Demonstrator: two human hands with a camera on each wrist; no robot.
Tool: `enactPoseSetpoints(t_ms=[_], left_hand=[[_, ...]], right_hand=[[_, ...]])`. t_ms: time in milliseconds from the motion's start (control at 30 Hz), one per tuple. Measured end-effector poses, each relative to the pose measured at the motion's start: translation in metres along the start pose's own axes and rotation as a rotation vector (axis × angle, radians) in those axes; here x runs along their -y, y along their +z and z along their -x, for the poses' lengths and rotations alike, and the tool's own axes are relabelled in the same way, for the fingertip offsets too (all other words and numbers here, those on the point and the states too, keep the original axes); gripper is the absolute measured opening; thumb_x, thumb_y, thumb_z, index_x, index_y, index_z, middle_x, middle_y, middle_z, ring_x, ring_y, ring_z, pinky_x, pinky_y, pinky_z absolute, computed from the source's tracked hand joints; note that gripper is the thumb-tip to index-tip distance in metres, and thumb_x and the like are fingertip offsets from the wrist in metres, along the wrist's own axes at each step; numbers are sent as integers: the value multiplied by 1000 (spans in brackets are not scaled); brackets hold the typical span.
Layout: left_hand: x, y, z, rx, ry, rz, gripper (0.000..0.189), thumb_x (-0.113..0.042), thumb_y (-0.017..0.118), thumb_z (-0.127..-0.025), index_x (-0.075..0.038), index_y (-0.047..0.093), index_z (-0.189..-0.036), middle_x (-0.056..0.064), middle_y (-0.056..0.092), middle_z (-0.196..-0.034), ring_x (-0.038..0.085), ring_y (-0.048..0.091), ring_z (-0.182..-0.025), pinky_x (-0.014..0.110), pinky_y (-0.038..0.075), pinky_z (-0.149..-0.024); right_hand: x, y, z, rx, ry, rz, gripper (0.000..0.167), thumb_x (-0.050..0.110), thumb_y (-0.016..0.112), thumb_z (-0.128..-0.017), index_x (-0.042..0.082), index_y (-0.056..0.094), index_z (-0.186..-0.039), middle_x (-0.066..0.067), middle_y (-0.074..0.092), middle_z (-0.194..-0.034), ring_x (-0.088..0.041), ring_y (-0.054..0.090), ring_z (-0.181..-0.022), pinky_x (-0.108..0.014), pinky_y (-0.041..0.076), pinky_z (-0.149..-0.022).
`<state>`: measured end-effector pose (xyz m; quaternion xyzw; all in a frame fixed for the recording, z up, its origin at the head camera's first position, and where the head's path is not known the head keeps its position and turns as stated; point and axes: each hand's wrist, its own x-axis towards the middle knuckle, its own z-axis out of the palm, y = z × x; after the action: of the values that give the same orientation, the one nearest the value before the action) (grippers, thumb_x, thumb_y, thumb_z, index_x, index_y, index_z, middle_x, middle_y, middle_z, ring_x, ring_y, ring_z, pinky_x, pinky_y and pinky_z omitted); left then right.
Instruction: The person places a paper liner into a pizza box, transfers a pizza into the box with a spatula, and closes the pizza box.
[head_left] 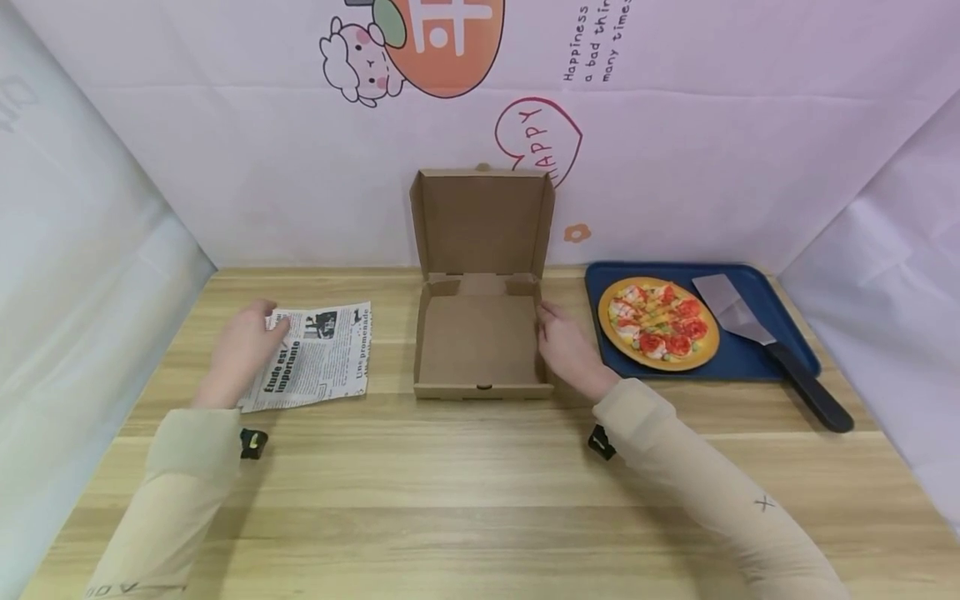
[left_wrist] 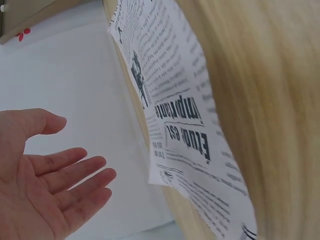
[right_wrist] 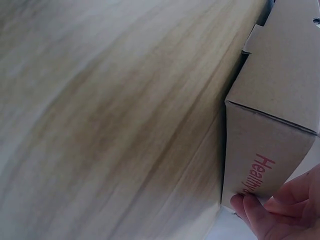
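Observation:
A brown cardboard pizza box (head_left: 483, 342) stands on the table with its lid (head_left: 483, 223) raised and nothing lying inside. My right hand (head_left: 567, 346) grips the box's right side wall; the right wrist view shows fingertips (right_wrist: 250, 210) against the outer face, beside red lettering. Over the left edge of a newsprint-patterned paper sheet (head_left: 330, 358) is my left hand (head_left: 243, 346). In the left wrist view that hand (left_wrist: 60, 175) has its palm turned up and fingers loosely extended, apart from the sheet, whose near edge curls up.
On the right lies a blue tray (head_left: 611, 275) carrying a pizza (head_left: 660, 325). A pizza server (head_left: 750, 325) lies across the tray, its black handle reaching past the rim onto the wooden table (head_left: 450, 500). White printed cloth (head_left: 300, 183) encloses the back and sides.

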<state>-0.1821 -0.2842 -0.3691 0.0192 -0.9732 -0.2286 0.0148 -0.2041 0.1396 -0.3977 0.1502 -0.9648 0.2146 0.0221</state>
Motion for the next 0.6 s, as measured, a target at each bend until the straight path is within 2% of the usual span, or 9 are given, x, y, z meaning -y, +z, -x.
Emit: enactPoseSetpoints(t_ms=[200,467,600], left_hand=[[9,-1,1,19,-91,26,52,-22,43,-93,16,35,-127,37,41,-124,50,41,-111,61,35,-93],[19,-3,3,92,-193,72,56,-24,42,-93,17,31,-129,39,36,-127,52,37,-114,62,34,-94],[22,-3,4,120,-228,94,56,-25,41,-93,18,32,-129,40,37,-125,52,40,-110,60,38,-91]], right_hand=[[-1,0,0,4,1,8,40,0,42,-89,-14,44,-126,-26,40,-135,-36,40,-123,-43,38,-101],[-3,0,-1,18,3,-6,40,1,41,-90,-14,43,-127,-26,38,-136,-36,38,-125,-44,38,-101],[-3,0,-1,19,0,-7,39,1,41,-90,-14,43,-126,-26,38,-136,-36,38,-125,-44,38,-101]])
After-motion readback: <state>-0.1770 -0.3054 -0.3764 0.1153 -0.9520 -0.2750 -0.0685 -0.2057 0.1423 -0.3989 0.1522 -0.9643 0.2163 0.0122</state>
